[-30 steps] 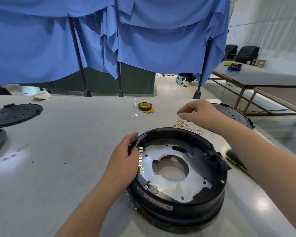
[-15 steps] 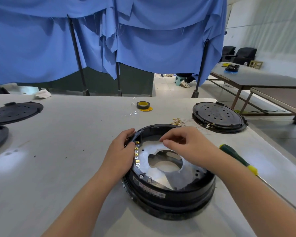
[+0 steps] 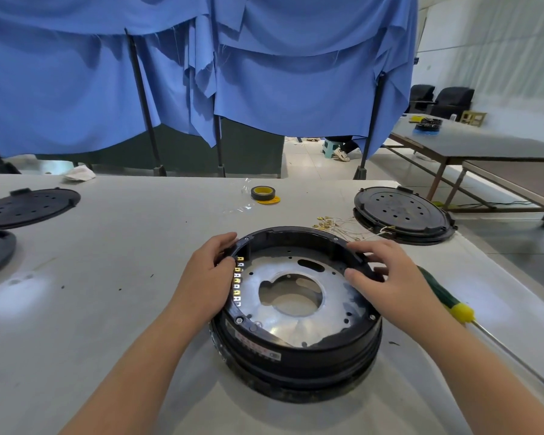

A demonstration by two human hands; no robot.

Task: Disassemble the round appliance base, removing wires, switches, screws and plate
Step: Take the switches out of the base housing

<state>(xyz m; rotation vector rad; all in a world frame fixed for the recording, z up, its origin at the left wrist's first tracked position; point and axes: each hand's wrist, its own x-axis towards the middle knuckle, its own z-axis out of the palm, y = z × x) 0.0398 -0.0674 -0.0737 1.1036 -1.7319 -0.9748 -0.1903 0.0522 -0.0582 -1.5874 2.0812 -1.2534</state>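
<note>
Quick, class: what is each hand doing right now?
Left hand: grips the base rim.
Right hand: grips the rim opposite.

Black plastic base (image 3: 299, 356) holds a dull, scuffed metal plate (image 3: 296, 328) on a smooth matt table (image 3: 123, 277).
</note>
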